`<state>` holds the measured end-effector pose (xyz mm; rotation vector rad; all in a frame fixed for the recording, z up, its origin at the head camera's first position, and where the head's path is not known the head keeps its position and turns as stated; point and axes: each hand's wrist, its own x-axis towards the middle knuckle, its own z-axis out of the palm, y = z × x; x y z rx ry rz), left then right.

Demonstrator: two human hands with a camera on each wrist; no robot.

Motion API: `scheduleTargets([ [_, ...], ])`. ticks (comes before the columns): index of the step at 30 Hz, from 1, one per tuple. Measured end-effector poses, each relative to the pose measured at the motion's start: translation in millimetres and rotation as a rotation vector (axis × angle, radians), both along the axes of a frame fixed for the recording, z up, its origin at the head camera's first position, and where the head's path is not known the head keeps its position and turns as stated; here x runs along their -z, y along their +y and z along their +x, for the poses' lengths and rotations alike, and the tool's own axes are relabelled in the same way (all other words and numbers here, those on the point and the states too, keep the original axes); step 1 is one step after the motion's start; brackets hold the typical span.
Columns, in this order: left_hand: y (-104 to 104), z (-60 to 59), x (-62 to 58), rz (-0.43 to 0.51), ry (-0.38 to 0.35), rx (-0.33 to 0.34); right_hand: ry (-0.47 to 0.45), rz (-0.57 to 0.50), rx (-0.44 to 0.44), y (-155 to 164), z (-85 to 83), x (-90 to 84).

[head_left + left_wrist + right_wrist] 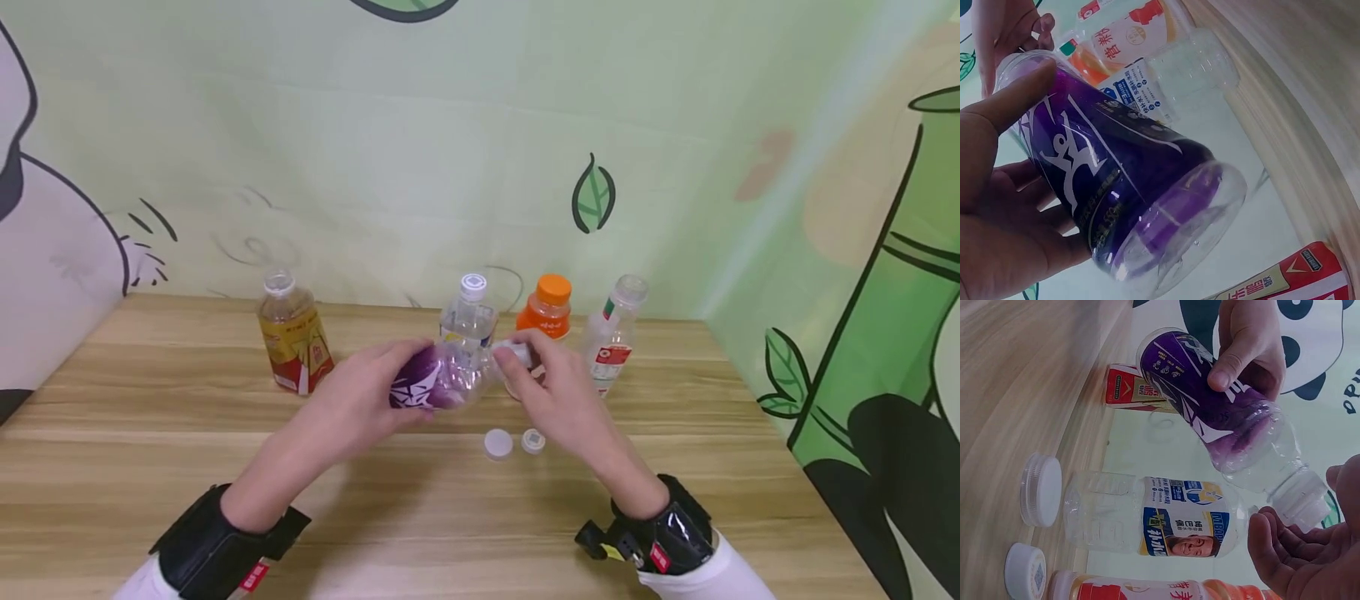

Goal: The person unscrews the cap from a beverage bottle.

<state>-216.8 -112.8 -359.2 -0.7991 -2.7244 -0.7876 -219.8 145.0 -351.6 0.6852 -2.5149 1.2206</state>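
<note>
A clear plastic bottle with a purple label is held tilted above the table, its neck toward the right. My left hand grips it round the label, thumb on one side and fingers on the other. At the neck, my right hand pinches the whitish cap between thumb and fingers. The right wrist view has the thumb on one side of that cap and curled fingers on the other. Below the hands, a larger white cap and a smaller white cap lie on the table.
Behind the hands stand a clear bottle with a white cap, an orange-capped bottle and an uncapped clear bottle with a red-and-white label. Farther left is a yellow-and-red labelled bottle. A printed backdrop borders the wooden table.
</note>
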Motion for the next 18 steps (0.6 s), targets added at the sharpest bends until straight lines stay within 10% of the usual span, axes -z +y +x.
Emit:
scheduleTargets([
  [18, 3, -9.5, 7.3, -0.049, 0.171, -0.003, -0.078, -0.01, -0.052, 3, -9.6, 11.6],
])
